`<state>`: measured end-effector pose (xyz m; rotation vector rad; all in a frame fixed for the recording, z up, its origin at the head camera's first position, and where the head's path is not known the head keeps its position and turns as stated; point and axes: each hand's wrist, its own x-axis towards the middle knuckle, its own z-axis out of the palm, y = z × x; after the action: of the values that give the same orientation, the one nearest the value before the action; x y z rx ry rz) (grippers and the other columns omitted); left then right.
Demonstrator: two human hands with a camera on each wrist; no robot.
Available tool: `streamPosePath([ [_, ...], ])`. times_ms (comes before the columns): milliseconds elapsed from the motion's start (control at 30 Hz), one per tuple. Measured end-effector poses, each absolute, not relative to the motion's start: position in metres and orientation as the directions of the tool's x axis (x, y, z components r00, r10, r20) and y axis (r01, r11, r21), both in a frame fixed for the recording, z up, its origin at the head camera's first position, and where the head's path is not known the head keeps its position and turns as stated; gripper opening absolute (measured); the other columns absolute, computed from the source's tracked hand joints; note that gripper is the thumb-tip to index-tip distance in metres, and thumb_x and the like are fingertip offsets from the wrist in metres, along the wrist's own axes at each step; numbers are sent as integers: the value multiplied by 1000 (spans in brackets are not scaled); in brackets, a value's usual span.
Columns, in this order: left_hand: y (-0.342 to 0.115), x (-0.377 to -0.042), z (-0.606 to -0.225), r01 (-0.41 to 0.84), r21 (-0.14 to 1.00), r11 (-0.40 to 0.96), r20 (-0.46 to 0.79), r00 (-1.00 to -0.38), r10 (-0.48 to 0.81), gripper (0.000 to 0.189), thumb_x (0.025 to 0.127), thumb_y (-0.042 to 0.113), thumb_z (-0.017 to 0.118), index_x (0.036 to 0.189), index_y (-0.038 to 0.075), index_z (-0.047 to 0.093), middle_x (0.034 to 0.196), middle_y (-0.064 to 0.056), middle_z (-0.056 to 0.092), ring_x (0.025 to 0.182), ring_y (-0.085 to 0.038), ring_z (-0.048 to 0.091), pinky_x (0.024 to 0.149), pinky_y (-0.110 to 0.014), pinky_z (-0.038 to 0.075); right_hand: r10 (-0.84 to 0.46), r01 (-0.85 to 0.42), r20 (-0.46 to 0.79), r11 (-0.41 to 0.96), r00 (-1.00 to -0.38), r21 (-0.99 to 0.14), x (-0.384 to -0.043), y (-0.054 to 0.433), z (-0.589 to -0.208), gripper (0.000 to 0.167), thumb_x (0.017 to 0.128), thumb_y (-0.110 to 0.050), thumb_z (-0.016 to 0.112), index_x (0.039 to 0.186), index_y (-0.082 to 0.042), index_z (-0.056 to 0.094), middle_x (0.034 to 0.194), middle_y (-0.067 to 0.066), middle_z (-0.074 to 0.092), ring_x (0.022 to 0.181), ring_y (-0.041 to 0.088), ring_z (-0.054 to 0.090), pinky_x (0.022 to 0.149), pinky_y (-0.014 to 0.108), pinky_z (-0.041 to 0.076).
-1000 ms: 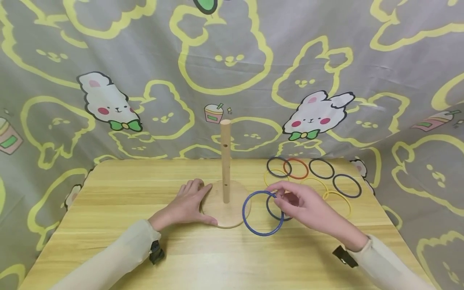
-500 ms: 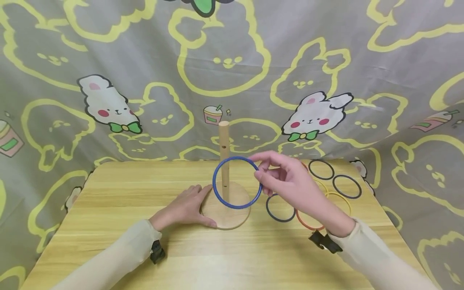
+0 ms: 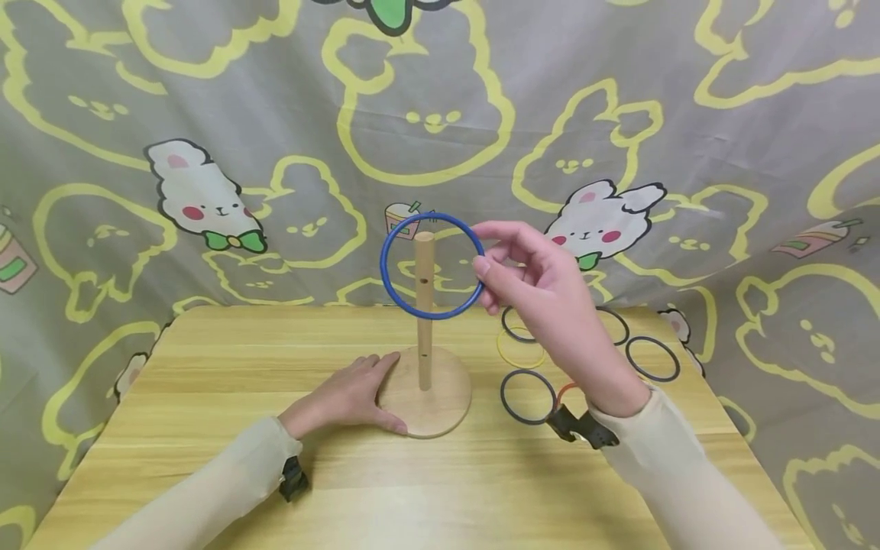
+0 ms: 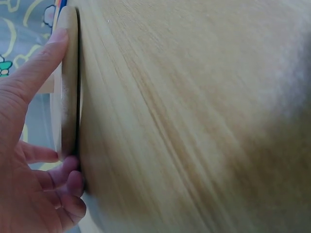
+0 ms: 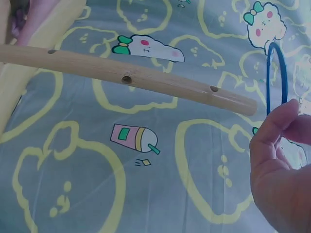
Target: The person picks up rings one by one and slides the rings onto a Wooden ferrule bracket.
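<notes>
My right hand (image 3: 539,283) pinches a blue ring (image 3: 384,266) between thumb and fingers, with the ring's face turned toward the head camera. The ring overlaps the top of an upright wooden post (image 3: 425,336) in the head view. From the right wrist, the blue ring (image 5: 268,77) appears just past the free end of the post (image 5: 160,90), which has several small holes. The post stands on a round wooden base (image 3: 447,405). My left hand (image 3: 351,393) holds this base at its left edge, thumb and fingers spread along the rim (image 4: 70,82).
Several loose rings lie on the right of the wooden table (image 3: 275,336), among them a dark blue ring (image 3: 503,396), a yellow ring (image 3: 498,349) and another dark ring (image 3: 678,365). My right forearm hides some. A patterned curtain (image 3: 309,76) hangs close behind.
My right hand has lifted the blue ring up and to the left, from low beside the base to the height of the post's top. The left hand has stayed at the base.
</notes>
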<state>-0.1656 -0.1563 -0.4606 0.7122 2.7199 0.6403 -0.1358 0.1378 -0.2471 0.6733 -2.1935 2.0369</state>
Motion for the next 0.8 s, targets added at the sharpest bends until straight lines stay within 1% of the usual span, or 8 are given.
streamPosePath([
  [167,-156,-165,-463,412,478,776,-121,-844,523,134,72,75,92,168,0,36,151,-29,54,135,-43,56,108,-60,50,-262,-318,316,-35,-912,-947,-148,131,-258,35,106,-8,72,141,-9,67,104,18,66,78,23,67,73,31,61],
  [267,-157,-165,-462,416,480,772,-115,-843,526,134,72,75,92,168,-1,36,151,-29,54,135,-43,56,108,-61,50,-257,-299,298,-35,-920,-954,-155,128,-270,34,106,-6,70,141,-6,67,103,17,67,77,21,67,72,31,61],
  [533,-160,-164,-461,415,477,775,-108,-847,520,135,72,75,92,168,-2,35,150,-30,55,134,-44,56,107,-61,51,-247,-192,180,24,-952,-981,-168,115,-318,35,105,-2,68,140,0,65,101,15,70,76,19,68,72,30,62],
  [733,-160,-164,-463,426,481,766,-96,-843,529,134,73,75,91,169,-1,34,150,-29,55,134,-43,56,108,-60,50,-214,-119,96,96,-972,-988,-171,112,-357,34,104,0,68,137,4,65,97,13,69,70,14,68,68,26,61],
  [800,-159,-165,-464,430,487,760,-91,-841,534,134,73,74,91,169,0,34,149,-29,55,133,-42,56,107,-59,51,-208,-97,72,112,-976,-989,-173,112,-370,33,104,1,67,136,5,66,96,14,68,68,14,68,66,25,60],
])
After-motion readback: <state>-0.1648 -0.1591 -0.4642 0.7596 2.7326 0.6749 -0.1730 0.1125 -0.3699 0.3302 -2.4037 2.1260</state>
